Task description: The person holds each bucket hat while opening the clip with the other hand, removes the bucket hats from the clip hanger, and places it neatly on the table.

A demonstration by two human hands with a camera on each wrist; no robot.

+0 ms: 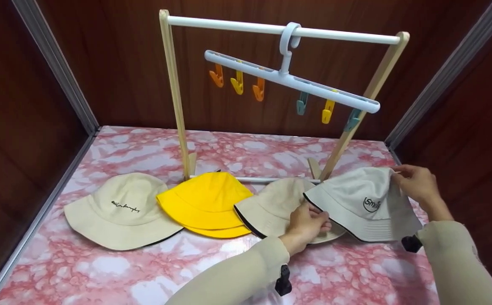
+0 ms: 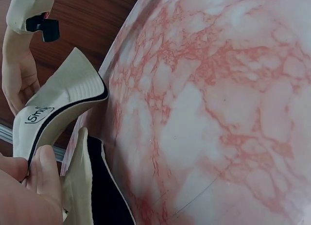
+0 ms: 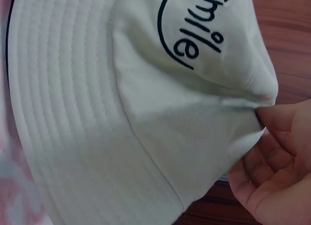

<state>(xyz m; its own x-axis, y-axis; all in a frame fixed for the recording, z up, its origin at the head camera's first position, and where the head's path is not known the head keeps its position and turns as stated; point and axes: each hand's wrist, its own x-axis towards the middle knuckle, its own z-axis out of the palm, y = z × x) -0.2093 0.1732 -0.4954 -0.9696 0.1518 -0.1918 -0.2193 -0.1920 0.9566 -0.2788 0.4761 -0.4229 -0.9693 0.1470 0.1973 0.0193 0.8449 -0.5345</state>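
Note:
A pale grey bucket hat (image 1: 356, 199) with "Smile" lettering is held between both hands, tilted above the marbled table. My left hand (image 1: 306, 224) pinches the left edge of its brim; in the left wrist view, thumb and fingers (image 2: 46, 171) meet on the dark-trimmed edge. My right hand (image 1: 419, 186) pinches the cloth of the crown at the upper right, and that cloth is drawn into a fold (image 3: 260, 120) at the fingertips. Under the left hand lies a beige bucket hat (image 1: 267, 207) with black lining, partly covered by the grey one.
A yellow bucket hat (image 1: 212, 199) and a cream bucket hat (image 1: 123, 212) with script lie to the left. Behind them stands a wooden rack (image 1: 174, 97) with a white bar (image 1: 237, 26). From it hangs a tilted clip hanger (image 1: 263, 74) with several coloured clips (image 1: 301, 103).

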